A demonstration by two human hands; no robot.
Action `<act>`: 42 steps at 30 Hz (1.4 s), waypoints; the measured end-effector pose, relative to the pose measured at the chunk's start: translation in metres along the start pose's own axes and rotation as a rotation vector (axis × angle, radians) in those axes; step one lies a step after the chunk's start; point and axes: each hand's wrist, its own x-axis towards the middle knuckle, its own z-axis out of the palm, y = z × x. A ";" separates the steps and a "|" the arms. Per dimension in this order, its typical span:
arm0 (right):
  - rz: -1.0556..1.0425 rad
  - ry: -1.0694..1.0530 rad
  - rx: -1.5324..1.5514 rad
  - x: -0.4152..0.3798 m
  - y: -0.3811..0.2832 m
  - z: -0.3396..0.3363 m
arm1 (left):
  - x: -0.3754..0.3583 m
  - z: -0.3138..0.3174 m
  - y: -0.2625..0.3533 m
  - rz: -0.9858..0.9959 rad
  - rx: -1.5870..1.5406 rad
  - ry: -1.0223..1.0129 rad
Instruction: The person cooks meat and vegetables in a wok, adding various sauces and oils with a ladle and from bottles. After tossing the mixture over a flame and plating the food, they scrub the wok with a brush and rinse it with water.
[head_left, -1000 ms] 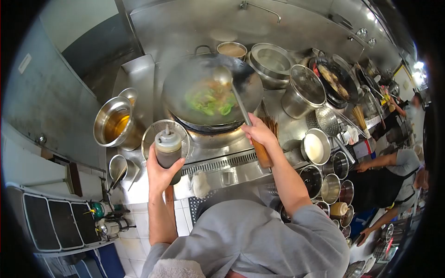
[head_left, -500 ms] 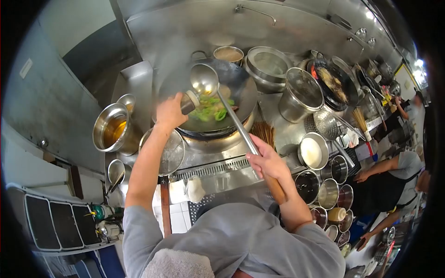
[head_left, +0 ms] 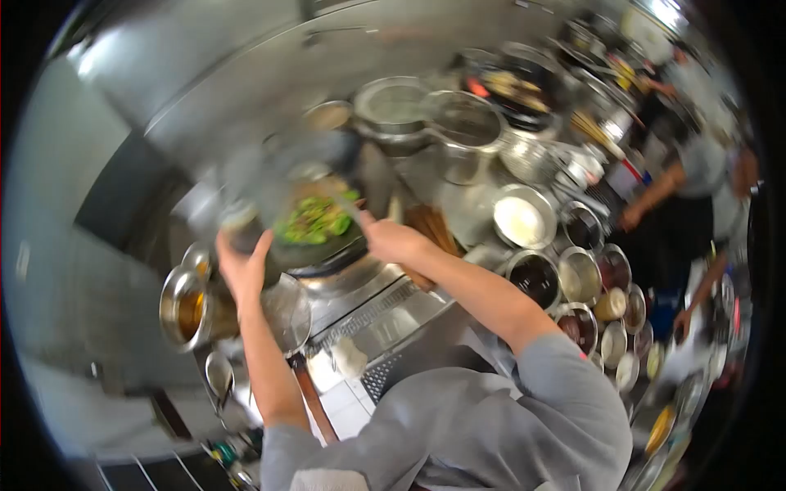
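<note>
My left hand (head_left: 244,266) is at the left side of the wok, its thumb and fingers around a small bottle (head_left: 239,222) with a pale top; motion blurs it. In my right hand (head_left: 395,240) is the ladle (head_left: 348,206), closed around its long handle, with the wooden end showing below the fist. The ladle's bowl is smeared and lies over the far part of the wok (head_left: 378,184). Green vegetables (head_left: 318,219) with brownish pieces sit in the wok, under steam.
A steel pot of amber liquid (head_left: 182,307) stands left of the stove. A strainer (head_left: 286,315) lies in front of the wok. To the right are a bamboo brush (head_left: 430,229), a bowl of white contents (head_left: 524,217), several seasoning pots and another wok (head_left: 516,86). Co-workers (head_left: 696,188) stand far right.
The view has swung to the right. The bottle has moved away from the ladle, to the wok's left side, and is no longer tipped toward it. The ladle's bowl has dropped toward the wok.
</note>
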 end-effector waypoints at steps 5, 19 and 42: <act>-0.245 0.057 -0.120 -0.010 0.018 0.014 | -0.084 0.001 0.076 -0.059 -0.390 -0.087; 0.273 1.288 0.383 -0.535 0.066 -0.032 | -0.378 0.108 0.308 0.981 -0.419 -1.338; 1.021 1.590 -0.704 -0.701 0.250 0.004 | -0.398 0.058 0.157 0.376 -0.209 -1.618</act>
